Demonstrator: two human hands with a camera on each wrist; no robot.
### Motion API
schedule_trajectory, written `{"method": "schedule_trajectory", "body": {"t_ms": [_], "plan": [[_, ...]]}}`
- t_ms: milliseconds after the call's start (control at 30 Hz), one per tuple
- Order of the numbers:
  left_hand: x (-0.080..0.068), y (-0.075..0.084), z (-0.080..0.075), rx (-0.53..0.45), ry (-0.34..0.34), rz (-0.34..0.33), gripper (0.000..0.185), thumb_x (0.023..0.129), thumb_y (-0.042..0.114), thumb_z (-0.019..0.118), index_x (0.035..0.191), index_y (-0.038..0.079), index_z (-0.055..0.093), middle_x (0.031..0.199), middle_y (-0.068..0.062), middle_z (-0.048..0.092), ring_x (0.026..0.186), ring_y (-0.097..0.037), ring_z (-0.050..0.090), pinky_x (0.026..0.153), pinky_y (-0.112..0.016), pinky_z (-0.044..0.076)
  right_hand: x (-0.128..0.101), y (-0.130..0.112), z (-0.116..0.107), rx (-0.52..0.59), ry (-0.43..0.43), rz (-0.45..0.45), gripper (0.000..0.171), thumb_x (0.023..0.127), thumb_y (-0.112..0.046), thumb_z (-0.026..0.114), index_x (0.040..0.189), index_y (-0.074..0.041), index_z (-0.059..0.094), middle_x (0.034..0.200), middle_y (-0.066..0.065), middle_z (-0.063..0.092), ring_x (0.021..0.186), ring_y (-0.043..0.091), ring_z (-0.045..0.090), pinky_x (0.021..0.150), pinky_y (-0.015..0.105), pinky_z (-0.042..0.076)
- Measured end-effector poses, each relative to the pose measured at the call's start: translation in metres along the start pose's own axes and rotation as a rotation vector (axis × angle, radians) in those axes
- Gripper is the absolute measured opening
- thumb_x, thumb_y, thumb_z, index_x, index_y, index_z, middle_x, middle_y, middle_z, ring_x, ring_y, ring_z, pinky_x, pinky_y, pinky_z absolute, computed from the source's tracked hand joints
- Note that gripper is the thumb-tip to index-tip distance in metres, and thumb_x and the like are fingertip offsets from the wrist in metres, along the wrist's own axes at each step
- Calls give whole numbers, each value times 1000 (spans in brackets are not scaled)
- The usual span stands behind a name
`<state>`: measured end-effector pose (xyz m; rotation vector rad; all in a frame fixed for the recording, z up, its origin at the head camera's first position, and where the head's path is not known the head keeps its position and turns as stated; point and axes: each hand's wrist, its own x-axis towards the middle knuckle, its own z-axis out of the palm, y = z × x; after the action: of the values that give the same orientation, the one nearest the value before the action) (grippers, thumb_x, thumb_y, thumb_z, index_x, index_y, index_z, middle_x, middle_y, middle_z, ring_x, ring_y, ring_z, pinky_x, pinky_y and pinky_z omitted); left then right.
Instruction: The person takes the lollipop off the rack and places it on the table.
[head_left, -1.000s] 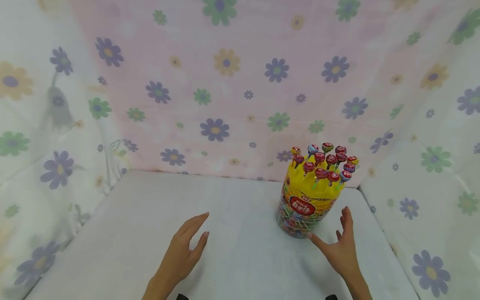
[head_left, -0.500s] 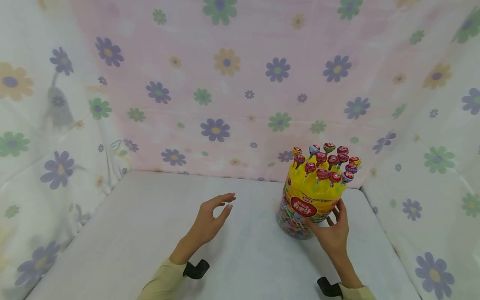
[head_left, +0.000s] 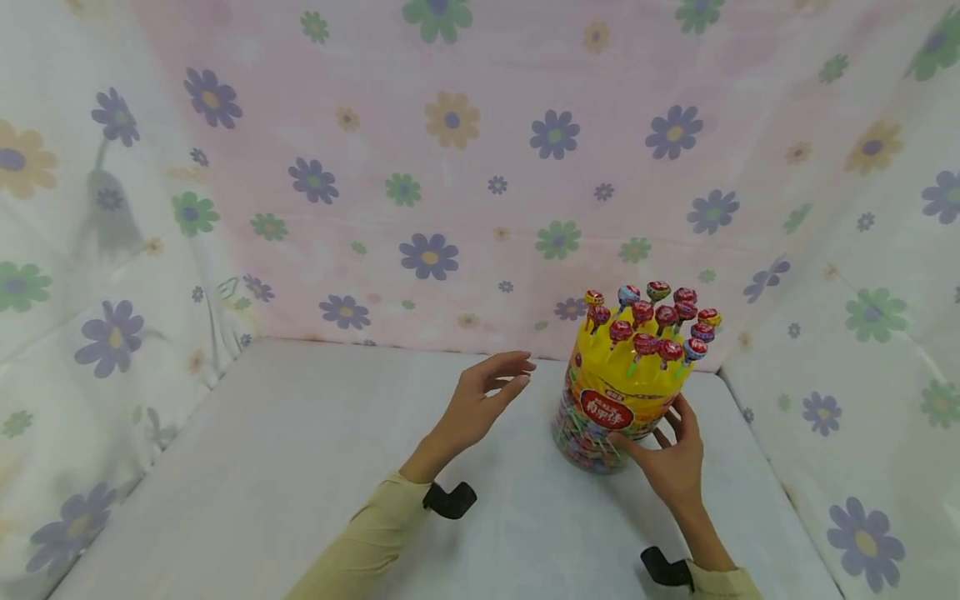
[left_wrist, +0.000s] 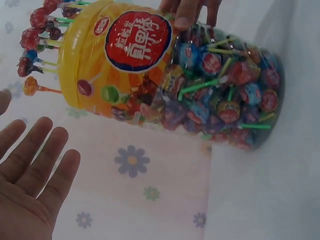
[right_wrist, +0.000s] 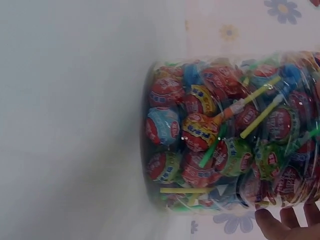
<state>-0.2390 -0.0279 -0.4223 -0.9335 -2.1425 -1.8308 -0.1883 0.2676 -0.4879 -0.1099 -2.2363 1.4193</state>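
1. Two hands are in view over a white counter (head_left: 300, 467) with flowered cloth (head_left: 450, 167) hung behind it and at both sides.
2. Your right hand (head_left: 671, 458) rests against the lower right side of a clear lollipop jar (head_left: 611, 417), thumb and fingers spread and lightly curved round its wall. The wrist views show fingertips on the plastic, but the grip looks light rather than firm.
3. Your left hand (head_left: 480, 400) hovers just left of the jar, not touching it. Its fingers are loose and parted, palm turned toward the jar, and it holds nothing.
4. The jar stands upright at the back right of the counter, close to the cloth corner. Its clear body is packed with wrapped lollipops, and its yellow lid (head_left: 626, 375) has a red label.
5. More lollipops (head_left: 652, 321) stand on sticks pushed into the top of the lid, fanning outward.
6. Risk, tipping: the jar looks tall and top-heavy. With only one hand low on its side, a push from your right could, I judge, tilt it leftward before your left hand meets it.
7. Risk, slipping: the smooth, rounded plastic may slide under a light one-handed hold if you lift.
8. Risk, snagging: the upright lollipops stick out past the lid's top, so a hand or sleeve (head_left: 367, 542) coming in high could knock some loose.
9. Risk, cloth: the jar sits near the back drape, which could catch on the sticks if it moves backward.
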Motion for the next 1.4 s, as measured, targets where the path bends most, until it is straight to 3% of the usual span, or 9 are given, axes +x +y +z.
{"method": "schedule_trajectory", "body": {"t_ms": [133, 300, 467, 633, 733, 900, 1100, 1400], "plan": [[15, 6, 11, -23, -28, -5, 40, 106, 23, 56, 144, 10, 54, 134, -9, 66, 124, -21, 63, 102, -40, 54, 3, -1, -2, 25, -38, 24, 95, 79, -5, 87, 156, -6, 32, 155, 11, 40, 137, 36, 46, 105, 53, 45], [36, 20, 21, -16, -72, -22, 48, 108, 33, 51, 151, 11, 45, 144, -9, 60, 133, -21, 57, 109, -39, 50, 6, -2, -5, 49, -74, 51, 97, 80, -7, 87, 156, -5, 27, 156, 14, 36, 141, 39, 40, 111, 63, 39], [54, 31, 31, -15, -126, -22, 49, 110, 28, 46, 155, 9, 39, 155, -9, 49, 141, -23, 49, 113, -37, 46, 8, -1, -6, 87, -100, 63, 98, 81, -6, 86, 156, -7, 23, 155, 15, 33, 144, 42, 34, 112, 69, 34], [65, 36, 40, -68, -155, -6, 50, 111, 23, 43, 157, 7, 35, 160, -11, 41, 146, -24, 43, 115, -34, 42, 9, 1, -5, 108, -123, 38, 102, 81, -4, 85, 159, -13, 21, 158, 12, 33, 151, 40, 27, 119, 66, 24], [67, 40, 44, -83, -136, -18, 51, 111, 24, 43, 158, 6, 34, 161, -12, 40, 147, -23, 42, 116, -31, 40, 10, 2, -4, 105, -137, 19, 105, 80, -2, 85, 161, -19, 21, 159, 10, 34, 152, 33, 29, 122, 62, 21], [71, 42, 50, -80, -90, -25, 49, 111, 24, 42, 156, 4, 36, 157, -13, 45, 144, -23, 46, 115, -29, 40, 11, 4, -4, 62, -157, 10, 107, 80, 0, 85, 161, -24, 19, 154, 4, 38, 141, 20, 41, 117, 53, 35], [75, 40, 58, -74, -42, -7, 46, 111, 19, 43, 154, 3, 39, 152, -16, 50, 141, -27, 50, 114, -29, 42, 9, 2, -7, 44, -166, 28, 108, 81, -3, 85, 162, -26, 17, 155, 3, 36, 140, 26, 42, 112, 54, 39], [87, 35, 63, 8, 64, 13, 41, 106, 8, 53, 146, 2, 50, 131, -18, 61, 121, -31, 62, 103, -27, 52, 8, 4, -4, 32, -188, 36, 105, 83, -4, 83, 161, -26, 16, 153, 1, 36, 137, 16, 42, 113, 49, 37]]}}
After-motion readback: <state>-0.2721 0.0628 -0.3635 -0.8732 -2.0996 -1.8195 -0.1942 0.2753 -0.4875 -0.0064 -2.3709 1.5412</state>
